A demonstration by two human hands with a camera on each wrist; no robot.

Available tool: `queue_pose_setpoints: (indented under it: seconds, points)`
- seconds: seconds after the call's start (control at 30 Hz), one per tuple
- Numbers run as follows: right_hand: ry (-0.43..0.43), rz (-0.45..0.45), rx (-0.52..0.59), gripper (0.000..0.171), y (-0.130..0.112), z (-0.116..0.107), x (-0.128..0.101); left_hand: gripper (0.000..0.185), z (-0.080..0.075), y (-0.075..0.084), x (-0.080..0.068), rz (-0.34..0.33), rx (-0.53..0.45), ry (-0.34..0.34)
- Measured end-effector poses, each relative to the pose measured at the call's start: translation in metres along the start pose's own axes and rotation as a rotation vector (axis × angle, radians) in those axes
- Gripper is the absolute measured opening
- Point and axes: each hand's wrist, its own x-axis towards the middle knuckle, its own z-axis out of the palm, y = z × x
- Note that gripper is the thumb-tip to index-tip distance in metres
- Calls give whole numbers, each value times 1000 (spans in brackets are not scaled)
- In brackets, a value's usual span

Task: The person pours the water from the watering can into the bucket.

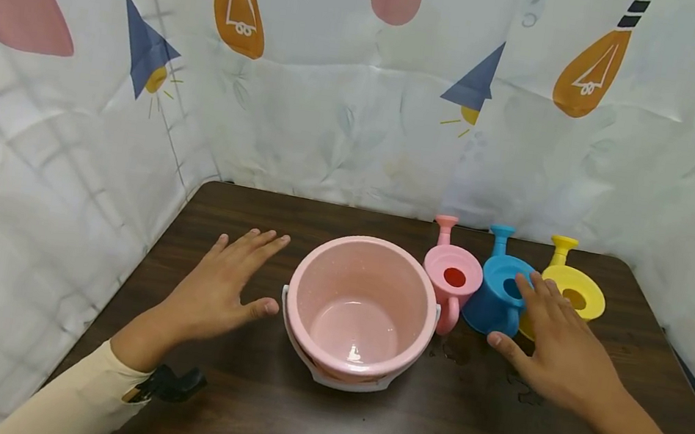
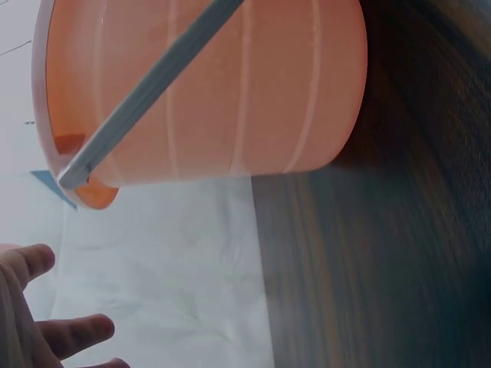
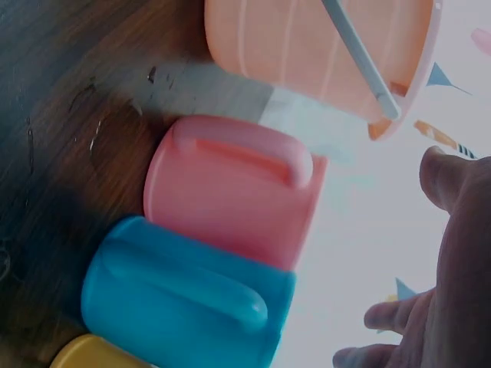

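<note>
A pink bucket (image 1: 361, 308) with a pale grey handle (image 1: 347, 382) stands upright in the middle of the table; its inside looks bare. To its left, fingers spread, my left hand (image 1: 221, 284) is apart from the bucket and holds nothing. My right hand (image 1: 562, 351) hovers with straight fingers in front of the blue watering can (image 1: 478, 302) and the yellow watering can (image 1: 590, 295), covering parts of both. No grip on either shows. Between the bucket and the blue can stands a pink watering can (image 1: 438, 259), its handle toward me. All three spouts point to the back.
The dark wooden table (image 1: 291, 431) has wet marks (image 1: 523, 390) near the cans. A white printed cloth (image 1: 332, 133) hangs behind the table and along its left side. Each wrist wears a black strap, such as the left strap (image 1: 173, 384).
</note>
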Motion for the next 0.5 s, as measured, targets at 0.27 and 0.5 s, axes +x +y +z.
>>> queue_pose_setpoints:
  seconds: [0.27, 0.5]
  points:
    - [-24, 12, 31, 97, -9, 3, 1, 101, 6, 7, 0, 43, -56, 24]
    - [-38, 22, 55, 97, -16, 6, 0, 97, 14, 12, 0, 80, -122, 48]
